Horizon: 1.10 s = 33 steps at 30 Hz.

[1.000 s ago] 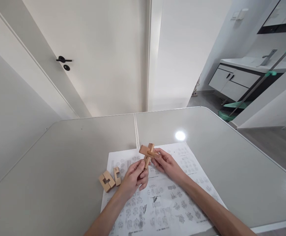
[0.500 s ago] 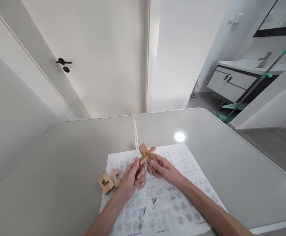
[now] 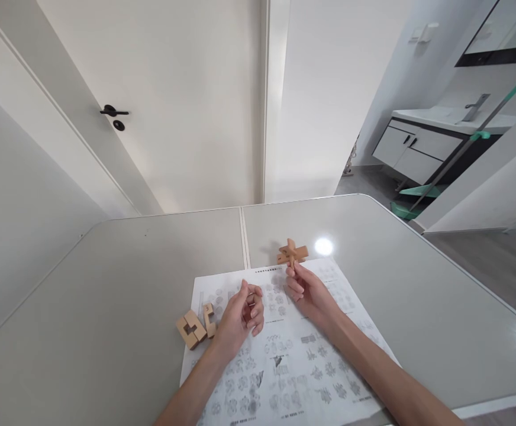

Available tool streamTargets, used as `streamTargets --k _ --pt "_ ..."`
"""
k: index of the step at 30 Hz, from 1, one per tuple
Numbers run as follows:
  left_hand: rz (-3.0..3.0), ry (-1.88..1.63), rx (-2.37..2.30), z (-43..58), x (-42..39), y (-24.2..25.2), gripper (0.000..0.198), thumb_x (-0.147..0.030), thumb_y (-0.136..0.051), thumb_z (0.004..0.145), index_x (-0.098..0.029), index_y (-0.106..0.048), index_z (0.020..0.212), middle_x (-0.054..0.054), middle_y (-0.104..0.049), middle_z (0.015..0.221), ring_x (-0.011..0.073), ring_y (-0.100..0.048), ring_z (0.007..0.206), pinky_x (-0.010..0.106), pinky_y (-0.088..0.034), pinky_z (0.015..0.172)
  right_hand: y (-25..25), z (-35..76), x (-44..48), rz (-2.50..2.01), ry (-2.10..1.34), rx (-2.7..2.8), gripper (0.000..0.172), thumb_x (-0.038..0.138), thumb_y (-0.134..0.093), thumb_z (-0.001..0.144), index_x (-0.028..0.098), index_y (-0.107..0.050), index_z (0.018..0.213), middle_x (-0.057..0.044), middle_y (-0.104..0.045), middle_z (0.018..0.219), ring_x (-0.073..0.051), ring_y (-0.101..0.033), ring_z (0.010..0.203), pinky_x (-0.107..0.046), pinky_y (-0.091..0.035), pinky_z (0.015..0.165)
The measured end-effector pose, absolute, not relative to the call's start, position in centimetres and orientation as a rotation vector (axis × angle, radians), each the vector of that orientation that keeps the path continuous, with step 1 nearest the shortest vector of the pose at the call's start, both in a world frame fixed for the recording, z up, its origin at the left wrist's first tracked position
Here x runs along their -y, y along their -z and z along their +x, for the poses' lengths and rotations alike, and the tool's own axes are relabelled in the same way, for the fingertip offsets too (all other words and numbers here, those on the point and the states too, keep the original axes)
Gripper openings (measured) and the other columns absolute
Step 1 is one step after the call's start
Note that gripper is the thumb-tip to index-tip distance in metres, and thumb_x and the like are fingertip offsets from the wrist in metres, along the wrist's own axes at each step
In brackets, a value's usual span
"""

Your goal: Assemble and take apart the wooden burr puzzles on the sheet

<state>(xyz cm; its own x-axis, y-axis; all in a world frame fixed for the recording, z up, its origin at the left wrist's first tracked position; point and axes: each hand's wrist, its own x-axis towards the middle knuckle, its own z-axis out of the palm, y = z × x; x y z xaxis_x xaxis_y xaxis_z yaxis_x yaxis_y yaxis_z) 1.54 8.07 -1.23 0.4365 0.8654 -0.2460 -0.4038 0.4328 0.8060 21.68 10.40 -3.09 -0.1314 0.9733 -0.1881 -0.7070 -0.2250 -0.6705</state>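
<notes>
My right hand [image 3: 309, 290] pinches one end of a wooden burr puzzle [image 3: 292, 253], made of crossing wooden bars. The puzzle is at the far edge of the printed paper sheet [image 3: 284, 337], over the grey table; I cannot tell whether it rests there. Over the sheet's left half, my left hand [image 3: 240, 316] is loosely curled, thumb up and apart from the fingers, with nothing seen in it. Left of that hand lie a square wooden block puzzle [image 3: 186, 334] with a notched hole in its middle, and a small notched wooden piece [image 3: 209, 319].
The grey table [image 3: 107, 296] has a seam [image 3: 244, 239] running away from me. A closed door [image 3: 187, 106] with a black handle [image 3: 115, 110] stands beyond it. At the right are a washbasin cabinet [image 3: 418, 148] and a green-tipped pole [image 3: 497, 112].
My left hand has let go of the burr puzzle and stays about where it was. My right hand has carried the puzzle forward and right, to the sheet's far edge.
</notes>
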Motion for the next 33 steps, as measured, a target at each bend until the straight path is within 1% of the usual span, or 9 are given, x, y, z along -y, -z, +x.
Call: streamTargets --k 5,10,13,18,24,28,31,33 --pt "0.762 -0.875 -0.715 1.5 -8.0 0.9 0.049 -0.066 -0.054 0.096 -0.018 -0.058 0.087 -0.008 -0.039 0.060 0.0059 -0.026 0.043 0.019 -0.037 0.042 3.7 22.6 -11.1 -0.701 -1.563 0.434 0.026 0.039 -0.082 0.086 0.024 -0.061 0.086 0.004 -0.053 0.081 -0.007 -0.027 0.049 -0.020 -0.037 0.039" --pt "0.766 -0.874 -0.719 1.5 -8.0 1.0 0.049 -0.066 -0.054 0.096 -0.018 -0.059 0.087 -0.008 -0.039 0.060 0.0061 -0.026 0.044 0.018 -0.037 0.042 4.4 23.1 -11.3 -0.698 -1.495 0.392 0.025 0.038 -0.084 0.085 0.025 -0.063 0.088 0.004 -0.058 0.085 -0.006 -0.037 0.051 -0.017 -0.043 0.040" --pt "0.762 -0.872 -0.722 1.4 -8.0 1.1 0.050 -0.067 -0.054 0.096 -0.018 -0.059 0.087 -0.008 -0.039 0.060 0.0063 -0.026 0.044 0.019 -0.036 0.043 4.9 23.3 -11.5 -0.710 -1.480 0.383 0.025 0.040 -0.085 0.084 0.026 -0.065 0.090 0.003 -0.062 0.087 -0.006 -0.040 0.052 -0.018 -0.044 0.039" --pt "0.767 -0.874 -0.709 1.4 -8.0 1.1 0.051 -0.067 -0.053 0.096 -0.018 -0.059 0.087 -0.008 -0.039 0.060 0.0065 -0.025 0.045 0.019 -0.036 0.044 5.2 23.5 -11.9 -0.706 -1.490 0.380 0.026 0.042 -0.084 0.084 0.026 -0.064 0.090 0.003 -0.063 0.085 -0.007 -0.040 0.050 -0.021 -0.043 0.038" --pt "0.771 -0.882 -0.729 1.5 -7.9 0.6 0.048 -0.066 -0.058 0.094 -0.018 -0.058 0.086 -0.008 -0.038 0.060 0.0065 -0.025 0.045 0.019 -0.036 0.043 4.6 23.2 -11.7 -0.761 -1.503 0.419 0.031 0.052 -0.079 0.085 0.026 -0.063 0.091 0.003 -0.060 0.080 -0.009 -0.039 0.048 -0.024 -0.040 0.037" --pt "0.831 -0.864 -0.741 1.6 -7.8 0.3 0.047 -0.065 -0.059 0.094 -0.019 -0.057 0.086 -0.008 -0.038 0.061 0.0068 -0.026 0.046 0.020 -0.036 0.044 3.9 22.6 -11.3 -0.771 -1.558 0.411 0.032 0.047 -0.084 0.083 0.024 -0.062 0.089 0.004 -0.059 0.078 -0.008 -0.038 0.049 -0.023 -0.038 0.039" --pt "0.980 -0.825 -0.781 1.8 -7.3 -0.2 0.041 -0.059 -0.060 0.096 -0.020 -0.057 0.086 -0.007 -0.039 0.061 0.0080 -0.029 0.047 0.022 -0.038 0.047 3.4 22.2 -10.9 -0.768 -1.581 0.457 0.032 0.042 -0.086 0.081 0.022 -0.061 0.083 0.003 -0.058 0.080 -0.007 -0.038 0.051 -0.022 -0.036 0.041" --pt "1.140 -0.790 -0.842 1.8 -6.5 -0.7 0.037 -0.054 -0.060 0.097 -0.020 -0.057 0.085 -0.007 -0.041 0.059 0.0093 -0.032 0.047 0.023 -0.037 0.048 3.2 21.9 -10.6 -0.803 -1.588 0.540 0.033 0.044 -0.086 0.081 0.021 -0.061 0.081 0.003 -0.059 0.079 -0.007 -0.039 0.052 -0.023 -0.034 0.043"
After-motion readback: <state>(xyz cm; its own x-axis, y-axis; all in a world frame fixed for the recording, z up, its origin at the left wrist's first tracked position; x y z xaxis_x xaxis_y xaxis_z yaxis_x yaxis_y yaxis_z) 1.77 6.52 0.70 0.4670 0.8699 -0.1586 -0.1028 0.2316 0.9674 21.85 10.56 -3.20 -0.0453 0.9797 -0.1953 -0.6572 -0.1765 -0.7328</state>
